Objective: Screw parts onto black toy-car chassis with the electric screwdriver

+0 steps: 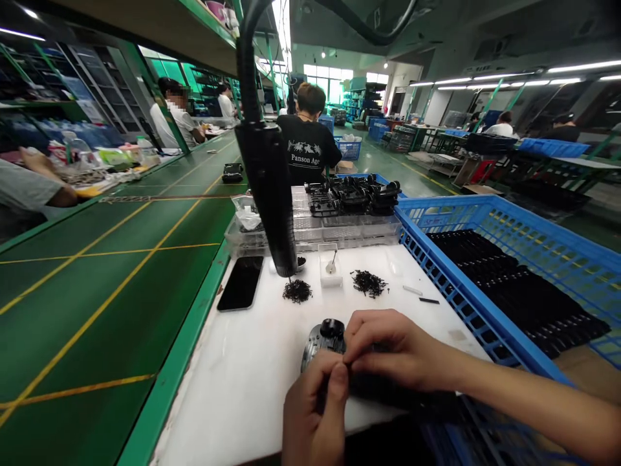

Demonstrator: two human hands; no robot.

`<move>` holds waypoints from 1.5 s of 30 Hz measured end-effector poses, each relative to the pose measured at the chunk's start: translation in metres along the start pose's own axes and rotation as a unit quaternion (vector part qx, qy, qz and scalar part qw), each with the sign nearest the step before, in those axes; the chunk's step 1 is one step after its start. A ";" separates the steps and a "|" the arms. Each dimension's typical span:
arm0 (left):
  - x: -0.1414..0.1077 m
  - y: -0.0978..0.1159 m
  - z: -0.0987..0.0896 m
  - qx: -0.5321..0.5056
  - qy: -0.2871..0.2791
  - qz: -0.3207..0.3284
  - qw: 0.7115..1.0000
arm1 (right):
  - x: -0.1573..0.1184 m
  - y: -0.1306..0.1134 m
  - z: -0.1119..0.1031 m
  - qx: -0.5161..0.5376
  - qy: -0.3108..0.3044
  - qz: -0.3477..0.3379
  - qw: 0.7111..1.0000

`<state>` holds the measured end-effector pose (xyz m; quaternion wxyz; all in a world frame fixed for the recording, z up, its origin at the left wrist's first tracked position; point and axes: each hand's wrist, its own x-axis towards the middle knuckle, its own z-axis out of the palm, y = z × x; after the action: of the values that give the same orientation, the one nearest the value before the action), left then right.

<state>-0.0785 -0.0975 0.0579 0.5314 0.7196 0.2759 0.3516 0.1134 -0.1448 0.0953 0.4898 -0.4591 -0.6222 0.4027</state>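
A black toy-car-like chassis with a round wheel (332,327) lies on the white work surface (242,375), partly covered by both hands. My left hand (323,388) is closed over its near side, thumb and fingers pinched together. My right hand (388,346) comes in from the right, its fingers pinched and meeting the left fingertips above the part. Whatever small thing sits between the fingertips is too small to make out. Beyond the hands are two piles of small black screws, one on the left (297,291) and one on the right (369,283).
A black electric screwdriver (272,194) hangs above the left screw pile. Nearby are a phone (241,283), a small white container (331,272) and clear trays (310,233) holding black chassis. A blue crate (504,323) of black parts stands right; a green conveyor (121,272) runs left. People sit farther off.
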 end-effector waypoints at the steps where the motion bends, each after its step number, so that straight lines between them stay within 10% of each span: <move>1: -0.002 -0.001 -0.004 -0.005 -0.002 -0.008 1.000 | 0.002 0.000 0.005 -0.005 -0.003 0.002 1.000; 9: -0.018 -0.037 -0.038 0.182 -0.009 0.167 0.969 | 0.001 0.000 0.036 -0.117 -0.001 0.049 0.992; 18: -0.028 -0.059 -0.042 0.208 -0.087 0.215 0.950 | -0.037 0.021 0.065 -0.186 0.064 0.093 0.976; 23: -0.044 -0.064 -0.016 0.360 0.092 0.150 0.916 | -0.028 0.041 0.028 -0.304 0.033 0.103 0.946; 31: -0.053 -0.080 0.019 0.443 0.207 0.098 0.867 | -0.018 0.073 0.014 -0.412 -0.029 0.065 0.908; 45: -0.043 -0.076 0.022 0.453 0.182 0.071 0.870 | -0.012 0.081 0.013 -0.435 0.010 0.069 0.898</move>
<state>-0.0889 -0.1219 -0.0283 0.0612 0.8224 0.4448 0.3493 0.1159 -0.1363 0.0132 0.2182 -0.6719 -0.6975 0.1199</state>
